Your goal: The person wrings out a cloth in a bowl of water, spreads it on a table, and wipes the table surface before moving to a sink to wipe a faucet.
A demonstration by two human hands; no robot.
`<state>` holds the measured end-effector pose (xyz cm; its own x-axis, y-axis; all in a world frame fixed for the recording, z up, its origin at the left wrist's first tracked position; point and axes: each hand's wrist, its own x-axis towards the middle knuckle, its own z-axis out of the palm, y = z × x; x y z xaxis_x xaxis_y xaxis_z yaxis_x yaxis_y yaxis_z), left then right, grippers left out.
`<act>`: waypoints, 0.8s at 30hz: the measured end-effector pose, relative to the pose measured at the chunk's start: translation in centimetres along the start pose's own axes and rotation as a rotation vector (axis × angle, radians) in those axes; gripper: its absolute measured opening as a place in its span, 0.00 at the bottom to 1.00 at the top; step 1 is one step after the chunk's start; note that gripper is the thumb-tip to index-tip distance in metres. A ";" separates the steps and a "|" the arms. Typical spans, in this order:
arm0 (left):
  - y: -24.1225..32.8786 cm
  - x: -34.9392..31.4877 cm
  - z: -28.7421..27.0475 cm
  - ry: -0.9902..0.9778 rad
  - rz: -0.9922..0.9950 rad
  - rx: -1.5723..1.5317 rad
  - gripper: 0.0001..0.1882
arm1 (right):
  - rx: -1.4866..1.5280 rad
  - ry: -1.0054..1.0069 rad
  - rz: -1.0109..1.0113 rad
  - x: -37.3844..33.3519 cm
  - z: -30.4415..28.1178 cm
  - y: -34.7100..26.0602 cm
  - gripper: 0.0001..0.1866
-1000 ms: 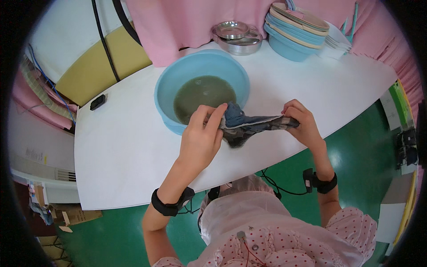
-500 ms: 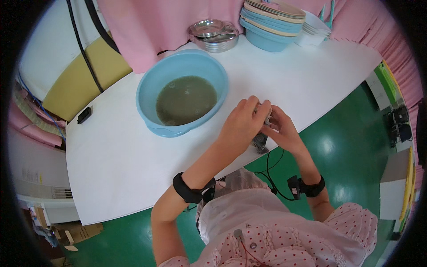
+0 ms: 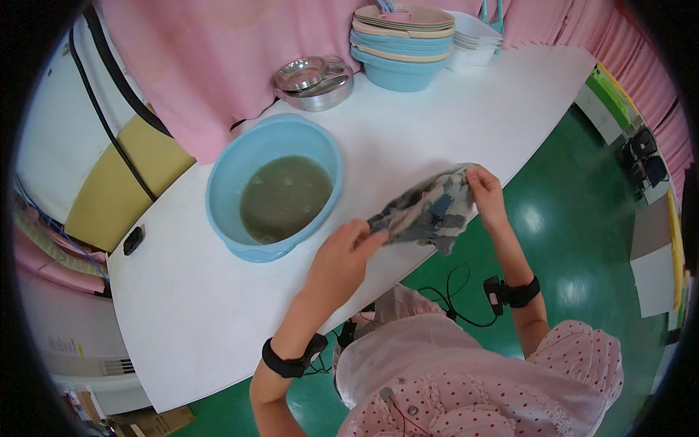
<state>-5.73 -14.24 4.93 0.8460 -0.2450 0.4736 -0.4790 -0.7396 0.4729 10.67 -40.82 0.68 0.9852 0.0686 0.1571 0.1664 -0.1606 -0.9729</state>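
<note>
A: What's the setting?
B: A room with a shiny green floor (image 3: pixel 553 247), a gathered pink fabric curtain (image 3: pixel 204 73) and, before it, a white smooth-topped counter (image 3: pixel 189 320).

A: And on the counter?
B: Left of the middle is a round light-blue plastic basin (image 3: pixel 220 197) with cloudy grey-brown water (image 3: pixel 286 200) inside. Farther back are round shiny metal dishes (image 3: pixel 314 84), a tall stack of blue and beige plastic basins (image 3: pixel 403 58) and, to its right, white plastic trays (image 3: pixel 472 44). A small black oblong device (image 3: pixel 133 241) lies by the far left edge.

A: Where's the cloth?
B: The patterned cloth in grey, blue and pale patches (image 3: pixel 431 210) is stretched between the two hands, right of the blue basin and well clear of its rim. Its lower edge hangs past the near edge of the counter.

A: How do the hands stand?
B: The left hand (image 3: pixel 337 266) grips the cloth's left end, thumb towards the fabric; its fingertips are partly hidden. The right hand (image 3: pixel 488 197) pinches the upper right corner between thumb and fingers.

A: Anything on the arms?
B: A black strap (image 3: pixel 287 358) circles the left wrist, and a similar black band (image 3: pixel 520 293) the right.
</note>
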 end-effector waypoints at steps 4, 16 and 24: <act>0.5 -3.2 -0.2 0.001 0.120 -0.021 0.15 | 0.417 0.082 0.195 0.6 0.6 -1.5 0.14; 3.2 -10.6 -3.2 -0.078 -0.410 -0.125 0.10 | 0.255 0.185 -0.373 1.8 1.2 -8.9 0.14; 2.3 -12.2 -2.7 0.152 -0.650 -0.151 0.11 | -0.730 -0.748 -0.675 -3.4 9.1 -5.3 0.16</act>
<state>-17.82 -11.26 2.26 0.9357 0.3182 0.1522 0.0783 -0.6082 0.7899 6.07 -31.25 3.81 0.4677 0.8559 0.2209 0.8506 -0.3678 -0.3759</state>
